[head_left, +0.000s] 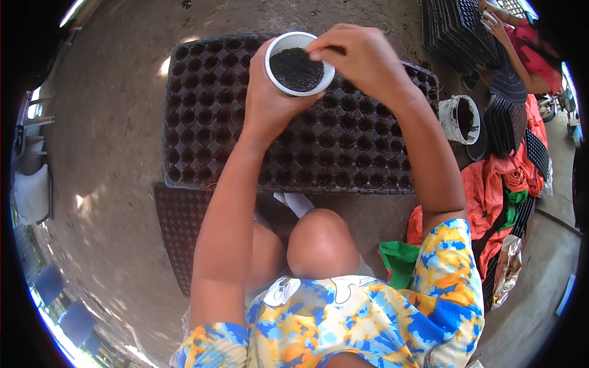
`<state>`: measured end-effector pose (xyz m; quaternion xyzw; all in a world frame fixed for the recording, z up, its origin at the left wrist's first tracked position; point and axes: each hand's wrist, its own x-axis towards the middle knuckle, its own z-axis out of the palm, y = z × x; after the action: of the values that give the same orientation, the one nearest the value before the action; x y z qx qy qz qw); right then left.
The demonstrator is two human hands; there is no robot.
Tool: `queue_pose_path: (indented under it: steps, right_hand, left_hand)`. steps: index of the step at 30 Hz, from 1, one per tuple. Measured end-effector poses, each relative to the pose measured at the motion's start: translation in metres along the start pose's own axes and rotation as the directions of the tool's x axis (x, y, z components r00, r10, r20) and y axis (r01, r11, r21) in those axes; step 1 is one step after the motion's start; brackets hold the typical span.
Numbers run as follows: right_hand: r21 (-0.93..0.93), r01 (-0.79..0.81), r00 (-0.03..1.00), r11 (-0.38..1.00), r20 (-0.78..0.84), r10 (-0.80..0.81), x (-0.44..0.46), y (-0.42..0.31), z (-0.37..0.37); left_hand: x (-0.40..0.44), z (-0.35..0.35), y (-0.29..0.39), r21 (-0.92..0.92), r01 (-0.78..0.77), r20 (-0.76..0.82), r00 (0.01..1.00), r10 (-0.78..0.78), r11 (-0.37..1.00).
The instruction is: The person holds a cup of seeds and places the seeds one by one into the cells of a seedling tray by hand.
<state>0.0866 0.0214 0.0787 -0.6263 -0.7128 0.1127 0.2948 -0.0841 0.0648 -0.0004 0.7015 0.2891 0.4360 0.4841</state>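
My left hand [270, 104] is wrapped around a white plastic cup [280, 86] and holds it up over the tray. Dark, fine granular material [297, 69] partly fills the cup. My right hand [362, 58] is at the cup's right rim, its thumb and fingers pinched together over the opening. Anything between those fingertips is too small or hidden to make out. Beneath both hands lies a black seedling tray [190, 135] with rows of round cells, which look dark brown inside. My hands and forearms cover part of it.
Another cell tray [178, 227] lies lower left. To the right are a white bucket [451, 119], stacked trays [506, 126], red sacks [485, 184] and a green bag [399, 260]. Another person [527, 55] is at upper right, beside a tall tray stack [457, 30].
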Motion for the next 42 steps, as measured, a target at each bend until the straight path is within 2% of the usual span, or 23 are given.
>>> queue_pose_path:
  steps: [2, 3, 6, 7, 10, 11, 12, 14, 15, 17, 18, 19, 20, 22, 24, 26, 28, 29, 32, 34, 37, 40, 42]
  right_hand:
    - [-0.119, 0.08, 0.977, 0.99, 0.208, -0.054, 0.006, -0.009, 0.013]
    - [-0.158, 0.052, 0.96, 0.986, 0.281, -0.005, 0.007, -0.01, 0.022]
    - [-0.177, 0.057, 0.941, 0.982, 0.339, 0.006, 0.013, -0.012, 0.026]
    - [-0.178, 0.063, 0.948, 0.982, 0.318, -0.003, 0.016, -0.012, 0.023]
    - [0.103, -0.114, 0.978, 0.988, 0.189, 0.093, 0.019, -0.004, 0.008]
    - [0.065, -0.035, 0.995, 0.997, 0.094, 0.029, 0.02, 0.003, 0.001]
    - [0.129, -0.12, 0.992, 0.984, 0.057, 0.113, 0.018, 0.011, -0.002]
    - [-0.014, -0.24, 0.964, 0.971, 0.117, 0.24, 0.013, 0.027, -0.005]
    - [-0.084, -0.209, 0.963, 0.974, 0.155, 0.22, 0.008, 0.04, 0.002]
    - [-0.223, -0.141, 0.953, 0.965, 0.232, 0.193, -0.002, 0.066, 0.018]
    - [-0.202, -0.2, 0.949, 0.959, 0.204, 0.241, -0.002, 0.06, 0.014]
    - [-0.178, -0.257, 0.941, 0.95, 0.177, 0.288, -0.001, 0.053, 0.007]
    - [-0.152, -0.312, 0.93, 0.938, 0.153, 0.334, 0.0, 0.049, 0.003]
    - [-0.116, -0.154, 0.987, 0.981, 0.025, 0.158, 0.004, 0.043, -0.002]
    - [-0.097, -0.033, 0.998, 0.995, -0.054, 0.028, 0.005, 0.024, -0.009]
    - [-0.053, 0.063, 0.991, 0.997, 0.122, -0.056, 0.006, 0.003, -0.004]
    - [-0.266, 0.107, 0.966, 0.958, 0.256, -0.036, 0.002, -0.009, 0.014]
    - [-0.332, 0.077, 0.95, 0.94, 0.311, 0.031, 0.002, -0.01, 0.023]
    - [-0.28, 0.05, 0.946, 0.959, 0.322, 0.045, 0.006, -0.011, 0.029]
    - [-0.139, 0.029, 0.965, 0.99, 0.262, 0.008, 0.013, -0.006, 0.024]
    - [0.083, -0.089, 0.985, 0.993, 0.153, 0.076, 0.022, 0.003, 0.002]
    - [0.053, -0.293, 0.951, 0.955, 0.118, 0.285, 0.027, 0.028, -0.01]
    - [-0.032, -0.289, 0.946, 0.957, 0.145, 0.29, 0.025, 0.063, 0.002]
  left_hand:
    - [0.001, 0.007, 0.003, 0.024, -0.003, 0.011, 1.0, 0.002, 1.0]
    - [0.001, 0.009, 0.004, 0.047, -0.017, 0.01, 1.0, 0.017, 0.999]
    - [0.003, 0.009, 0.007, 0.115, -0.044, 0.036, 0.999, 0.041, 0.992]
    - [0.005, 0.007, 0.01, 0.1, -0.039, 0.053, 0.998, 0.034, 0.994]
    - [0.003, 0.002, -0.001, 0.028, -0.009, -0.009, 1.0, 0.01, 1.0]
    - [0.002, 0.0, -0.006, -0.001, 0.002, -0.048, 0.999, -0.002, 1.0]
    - [0.003, -0.003, -0.008, -0.015, -0.001, -0.057, 0.998, 0.0, 1.0]
    - [0.004, -0.009, -0.011, -0.04, -0.007, -0.078, 0.997, 0.004, 0.999]
    - [0.005, -0.012, -0.012, 0.01, -0.017, -0.079, 0.997, 0.017, 1.0]
    - [0.005, -0.014, -0.011, -0.173, 0.053, -0.089, 0.994, -0.069, 0.983]
    - [0.007, -0.015, -0.01, -0.264, 0.086, -0.087, 0.99, -0.113, 0.961]
    - [0.014, -0.022, -0.01, -0.389, 0.19, 0.001, 0.979, -0.206, 0.901]
    - [0.012, -0.02, -0.011, -0.329, 0.145, -0.013, 0.987, -0.158, 0.933]
    - [0.005, -0.012, -0.011, -0.201, 0.051, -0.033, 0.998, -0.059, 0.978]
    - [0.001, -0.002, -0.013, -0.183, 0.04, -0.013, 0.999, -0.043, 0.982]
    - [0.001, 0.002, 0.0, -0.117, 0.053, 0.018, 0.999, -0.052, 0.992]
    - [0.0, 0.005, 0.002, 0.018, -0.009, 0.018, 1.0, 0.009, 1.0]
    - [0.0, 0.006, 0.003, 0.084, -0.041, 0.02, 0.999, 0.04, 0.996]
    - [0.001, 0.004, 0.005, 0.044, 0.003, 0.039, 0.999, -0.004, 0.999]
    - [-0.001, 0.001, -0.002, -0.014, 0.04, 0.006, 0.999, -0.04, 0.999]
    - [0.001, -0.005, -0.009, -0.063, 0.03, -0.041, 0.999, -0.032, 0.998]
    - [0.003, -0.015, -0.016, -0.077, 0.01, -0.081, 0.997, -0.016, 0.997]
    - [0.004, -0.019, -0.015, -0.106, 0.008, -0.103, 0.994, -0.019, 0.994]
